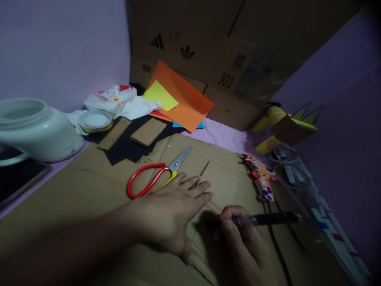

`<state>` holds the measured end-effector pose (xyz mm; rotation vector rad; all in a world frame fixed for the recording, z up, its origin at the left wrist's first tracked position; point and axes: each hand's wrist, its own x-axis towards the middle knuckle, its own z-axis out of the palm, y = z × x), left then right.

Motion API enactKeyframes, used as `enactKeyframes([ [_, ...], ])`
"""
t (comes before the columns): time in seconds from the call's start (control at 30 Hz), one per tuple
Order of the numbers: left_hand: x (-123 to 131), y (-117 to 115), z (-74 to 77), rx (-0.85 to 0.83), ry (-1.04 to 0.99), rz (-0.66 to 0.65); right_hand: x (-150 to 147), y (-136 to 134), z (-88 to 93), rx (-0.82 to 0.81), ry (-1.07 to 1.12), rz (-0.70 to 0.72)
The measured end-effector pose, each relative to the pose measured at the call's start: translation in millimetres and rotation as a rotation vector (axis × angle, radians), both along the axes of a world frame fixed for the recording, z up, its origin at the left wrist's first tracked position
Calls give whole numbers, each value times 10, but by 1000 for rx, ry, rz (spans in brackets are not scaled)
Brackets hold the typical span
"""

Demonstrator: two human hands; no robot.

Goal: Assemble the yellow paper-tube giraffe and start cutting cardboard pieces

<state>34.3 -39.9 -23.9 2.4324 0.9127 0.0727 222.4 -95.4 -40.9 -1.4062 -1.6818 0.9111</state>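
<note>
My left hand (pixel 175 210) lies flat on the brown cardboard sheet (pixel 222 182), its fingers spread. It partly covers the yellow handle of a pair of scissors (pixel 176 163) with one red and one yellow handle, blades apart. A thin dark stick (pixel 204 169) pokes out beyond the fingers; its other part is hidden under the hand. Pinched in my right hand (pixel 242 242) is a black pen (pixel 262 219) with a clear section, held nearly level just above the cardboard. Its left end is in shadow, so I cannot tell whether it touches.
Orange paper (pixel 187 99), a yellow sheet (pixel 160 95) and cardboard pieces (pixel 149 132) lie at the back. A white pot (pixel 44 131) and jar lid (pixel 94 120) stand left. On the right are a floral-patterned piece (pixel 262 178), a yellow craft figure (pixel 278 115) and dark cords (pixel 275 246).
</note>
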Motion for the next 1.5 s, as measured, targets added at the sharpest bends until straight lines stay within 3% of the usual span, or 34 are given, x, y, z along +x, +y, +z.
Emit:
enactKeyframes([
  [0.6, -14, -11, 41, -33, 15, 9, 34, 100, -21, 8, 12, -78],
  [0.93, -25, -11, -24, -39, -10, 22, 4, 155, 25, 51, -9, -153],
  [1.5, -21, -5, 22, -83, 24, 32, 68, 304, -39, -20, 110, -228],
])
